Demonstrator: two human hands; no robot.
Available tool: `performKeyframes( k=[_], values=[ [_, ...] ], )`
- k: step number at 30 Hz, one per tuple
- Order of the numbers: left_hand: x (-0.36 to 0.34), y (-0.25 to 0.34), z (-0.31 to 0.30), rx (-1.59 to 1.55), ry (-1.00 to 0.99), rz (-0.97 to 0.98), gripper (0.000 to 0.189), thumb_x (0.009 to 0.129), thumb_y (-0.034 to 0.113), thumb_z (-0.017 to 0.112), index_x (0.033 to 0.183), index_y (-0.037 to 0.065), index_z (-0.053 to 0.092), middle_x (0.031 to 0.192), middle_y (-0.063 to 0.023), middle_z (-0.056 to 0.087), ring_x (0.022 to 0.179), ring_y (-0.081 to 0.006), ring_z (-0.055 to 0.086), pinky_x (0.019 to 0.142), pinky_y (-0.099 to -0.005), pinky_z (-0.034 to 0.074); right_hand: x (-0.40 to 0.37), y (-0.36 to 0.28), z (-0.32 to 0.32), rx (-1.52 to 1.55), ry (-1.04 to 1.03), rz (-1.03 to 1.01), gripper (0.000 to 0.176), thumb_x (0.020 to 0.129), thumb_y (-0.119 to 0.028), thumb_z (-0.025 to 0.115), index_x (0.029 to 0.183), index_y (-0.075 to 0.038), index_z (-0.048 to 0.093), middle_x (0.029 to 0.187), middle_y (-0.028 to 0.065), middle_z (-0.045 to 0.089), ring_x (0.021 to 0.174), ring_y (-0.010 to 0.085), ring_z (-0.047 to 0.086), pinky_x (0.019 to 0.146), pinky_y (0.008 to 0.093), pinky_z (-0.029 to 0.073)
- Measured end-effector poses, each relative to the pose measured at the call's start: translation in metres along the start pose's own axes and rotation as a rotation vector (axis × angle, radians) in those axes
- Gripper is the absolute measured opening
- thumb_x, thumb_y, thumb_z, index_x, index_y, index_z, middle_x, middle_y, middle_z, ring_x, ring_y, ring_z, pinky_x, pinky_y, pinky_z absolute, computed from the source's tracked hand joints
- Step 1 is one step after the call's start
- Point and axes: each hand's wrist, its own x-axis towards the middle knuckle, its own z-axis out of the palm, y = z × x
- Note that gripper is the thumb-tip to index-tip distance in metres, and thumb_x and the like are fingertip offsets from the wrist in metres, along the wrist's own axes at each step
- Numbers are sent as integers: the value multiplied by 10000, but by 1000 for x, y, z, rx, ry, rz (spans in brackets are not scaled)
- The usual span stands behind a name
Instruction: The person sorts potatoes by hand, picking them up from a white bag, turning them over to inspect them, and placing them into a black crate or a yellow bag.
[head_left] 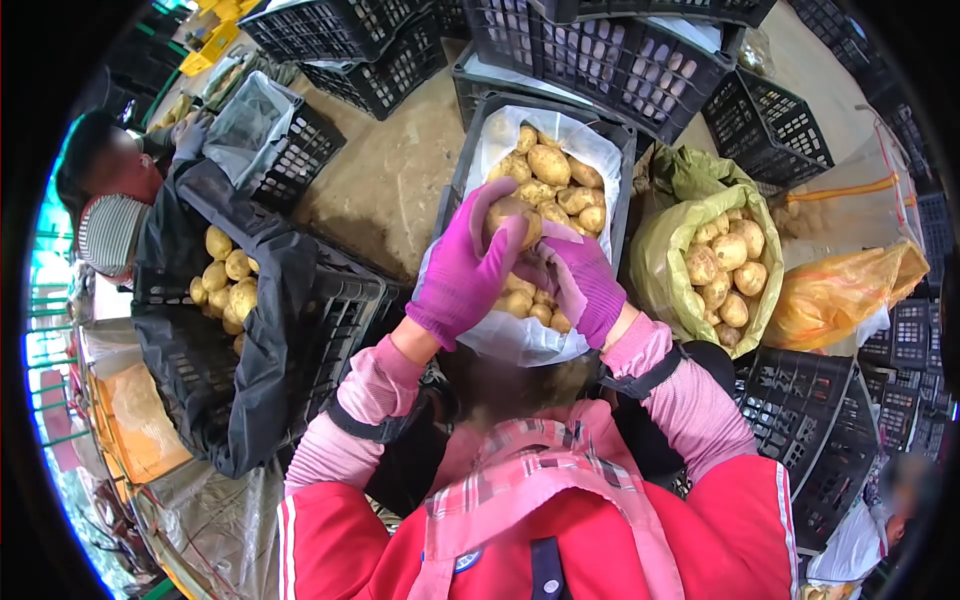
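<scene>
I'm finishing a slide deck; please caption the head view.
Gloved left hand holding a potato, gloved right hand close by, over a white-lined crate of potatoes, a green sack alongside.

Potatoes (548,165) in ctr crate (626,170)

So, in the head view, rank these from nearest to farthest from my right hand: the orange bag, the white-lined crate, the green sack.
1. White-lined crate: directly beneath your right hand.
2. Green sack: just to the right of that crate.
3. Orange bag: farther right, beyond the sack.
</scene>
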Motion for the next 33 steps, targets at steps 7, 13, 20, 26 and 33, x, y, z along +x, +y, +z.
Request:
performKeyframes(
  k=[7,13,20,26,33],
  values=[
    [6,16,-17,-525,17,-422,423,1046,369,495,1354,80,488,1232,-74,542,1103,-143,564,827,-263,550,12,0,-8,180,-15,79,306,1019,-155,497,1274,5,551,1162,98,598,1085,222,642,963,340,524],
    [-1,5,-3,-153,16,-106,403,1044,319,513,1339,45,495,1224,-79,550,1139,-165,540,974,-293,447,8,-9,-5,151,-82,103,289,1006,-170,524,1227,7,580,1120,82,602,1063,186,628,948,341,526],
    [-3,14,2,7,15,-15,448,1020,339,547,1331,21,494,1191,-134,601,1064,-219,609,945,-327,479,1,-7,-1,90,30,69,350,986,-131,518,1290,43,534,1182,130,611,1050,244,663,937,351,550],
    [2,20,-6,-476,16,-409,429,1053,402,451,1335,83,497,1204,-91,548,992,-182,637,746,-296,601,1,-9,-3,49,112,122,366,976,-140,572,1289,46,533,1176,136,605,1025,247,669,913,342,567],
    [4,20,-12,-473,-58,-469,460,1053,452,419,1320,94,525,1172,-67,571,960,-156,642,696,-257,586,4,-17,-4,126,31,178,339,983,-218,602,1215,29,579,1121,115,607,926,222,678,834,314,589]
  ],
)
